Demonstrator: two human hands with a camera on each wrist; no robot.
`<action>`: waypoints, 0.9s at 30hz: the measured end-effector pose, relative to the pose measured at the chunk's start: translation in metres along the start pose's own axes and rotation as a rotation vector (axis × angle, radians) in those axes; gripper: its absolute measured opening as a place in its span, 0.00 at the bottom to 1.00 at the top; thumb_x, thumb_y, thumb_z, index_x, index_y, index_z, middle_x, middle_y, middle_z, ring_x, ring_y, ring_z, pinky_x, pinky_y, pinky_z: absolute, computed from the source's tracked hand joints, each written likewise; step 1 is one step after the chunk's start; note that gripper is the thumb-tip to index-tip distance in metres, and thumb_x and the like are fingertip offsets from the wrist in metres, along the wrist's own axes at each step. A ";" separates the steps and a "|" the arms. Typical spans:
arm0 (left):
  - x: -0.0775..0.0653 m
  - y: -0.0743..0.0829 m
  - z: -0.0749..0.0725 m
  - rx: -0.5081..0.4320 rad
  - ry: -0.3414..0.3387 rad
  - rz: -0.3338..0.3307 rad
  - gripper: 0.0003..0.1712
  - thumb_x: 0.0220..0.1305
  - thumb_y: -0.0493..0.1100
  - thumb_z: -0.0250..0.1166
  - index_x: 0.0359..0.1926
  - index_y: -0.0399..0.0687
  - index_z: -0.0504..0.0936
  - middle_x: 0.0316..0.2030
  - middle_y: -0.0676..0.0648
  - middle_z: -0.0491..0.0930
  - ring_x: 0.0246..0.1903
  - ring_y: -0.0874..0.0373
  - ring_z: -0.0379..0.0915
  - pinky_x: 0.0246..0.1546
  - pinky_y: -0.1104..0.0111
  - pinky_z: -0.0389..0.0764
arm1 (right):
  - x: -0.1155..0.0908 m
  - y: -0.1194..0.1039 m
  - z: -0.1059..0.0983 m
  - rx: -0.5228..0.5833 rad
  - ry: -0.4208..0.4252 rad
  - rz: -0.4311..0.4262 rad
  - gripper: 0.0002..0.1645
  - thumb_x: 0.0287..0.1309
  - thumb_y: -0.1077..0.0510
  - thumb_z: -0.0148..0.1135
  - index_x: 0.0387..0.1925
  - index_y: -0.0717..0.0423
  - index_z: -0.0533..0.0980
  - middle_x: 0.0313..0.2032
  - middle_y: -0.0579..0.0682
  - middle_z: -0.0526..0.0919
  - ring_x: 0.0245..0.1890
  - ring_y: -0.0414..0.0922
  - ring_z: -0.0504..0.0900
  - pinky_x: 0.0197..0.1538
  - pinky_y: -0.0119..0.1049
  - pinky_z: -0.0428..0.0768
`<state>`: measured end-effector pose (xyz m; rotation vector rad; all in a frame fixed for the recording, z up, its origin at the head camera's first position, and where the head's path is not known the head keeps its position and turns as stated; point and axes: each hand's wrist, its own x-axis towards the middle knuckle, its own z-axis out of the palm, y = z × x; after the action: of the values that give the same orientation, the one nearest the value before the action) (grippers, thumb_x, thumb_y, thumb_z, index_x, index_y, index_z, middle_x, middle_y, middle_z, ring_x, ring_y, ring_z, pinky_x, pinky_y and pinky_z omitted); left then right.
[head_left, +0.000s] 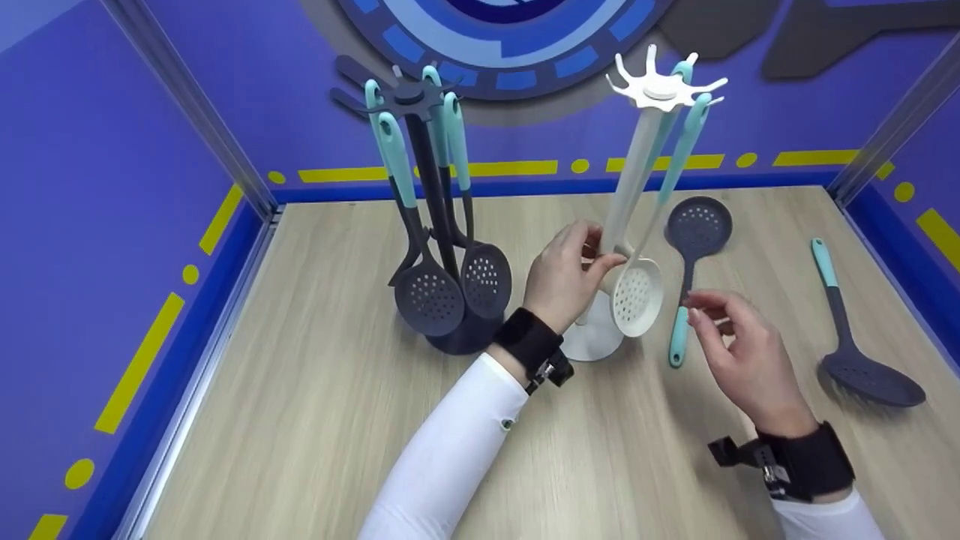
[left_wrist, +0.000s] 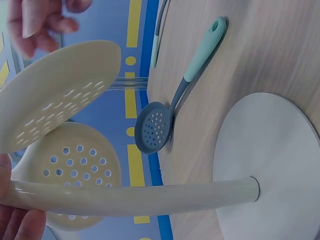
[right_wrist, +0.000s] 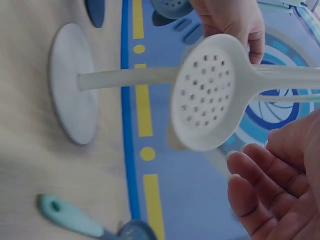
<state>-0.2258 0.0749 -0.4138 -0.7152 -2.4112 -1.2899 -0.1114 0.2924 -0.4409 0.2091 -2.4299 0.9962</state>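
My left hand (head_left: 564, 276) grips the pole of the white utensil stand (head_left: 634, 172), thumb and fingers around it below the rack. Two white skimmers with mint handles hang from this stand; the front skimmer (head_left: 637, 298) faces me, and the other white skimmer (left_wrist: 90, 145) shows behind it in the left wrist view. My right hand (head_left: 750, 360) is held to the right of the stand with loosely bent fingers and nothing in them. In the head view it overlaps the neck of a grey skimmer (head_left: 699, 225) lying on the table.
At the left stands a dark utensil stand (head_left: 427, 150) hung with several grey utensils with mint handles. Another grey skimmer (head_left: 870, 375) lies at the far right of the wooden table (head_left: 315, 420). Blue panels (head_left: 525, 135) enclose the back and sides.
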 end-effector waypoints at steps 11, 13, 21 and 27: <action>-0.003 -0.002 0.001 0.023 0.011 0.038 0.20 0.61 0.56 0.63 0.49 0.51 0.74 0.38 0.55 0.77 0.39 0.70 0.76 0.36 0.87 0.75 | -0.036 0.038 0.009 -0.047 -0.048 0.145 0.13 0.66 0.55 0.54 0.51 0.50 0.75 0.41 0.43 0.81 0.35 0.30 0.76 0.34 0.18 0.70; -0.004 -0.003 0.002 0.023 0.004 0.033 0.21 0.61 0.57 0.62 0.49 0.52 0.74 0.38 0.55 0.78 0.38 0.70 0.77 0.36 0.87 0.75 | -0.037 0.042 0.010 -0.055 -0.051 0.158 0.13 0.67 0.55 0.54 0.51 0.49 0.75 0.40 0.42 0.81 0.35 0.30 0.76 0.34 0.18 0.70; -0.006 -0.006 0.002 0.009 0.007 0.048 0.22 0.63 0.59 0.59 0.51 0.53 0.73 0.38 0.55 0.81 0.38 0.71 0.78 0.36 0.87 0.76 | -0.039 0.054 0.012 -0.075 -0.073 0.199 0.13 0.67 0.52 0.53 0.51 0.47 0.75 0.40 0.42 0.82 0.35 0.32 0.75 0.33 0.18 0.70; -0.008 -0.009 0.001 -0.038 -0.006 0.055 0.18 0.64 0.56 0.59 0.50 0.55 0.74 0.39 0.56 0.80 0.40 0.72 0.76 0.39 0.86 0.76 | -0.042 0.059 0.011 -0.082 -0.095 0.247 0.15 0.67 0.48 0.52 0.51 0.46 0.75 0.41 0.42 0.81 0.35 0.33 0.74 0.33 0.18 0.70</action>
<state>-0.2242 0.0696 -0.4242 -0.7913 -2.3606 -1.3169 -0.0980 0.3254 -0.5048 -0.0758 -2.6238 1.0070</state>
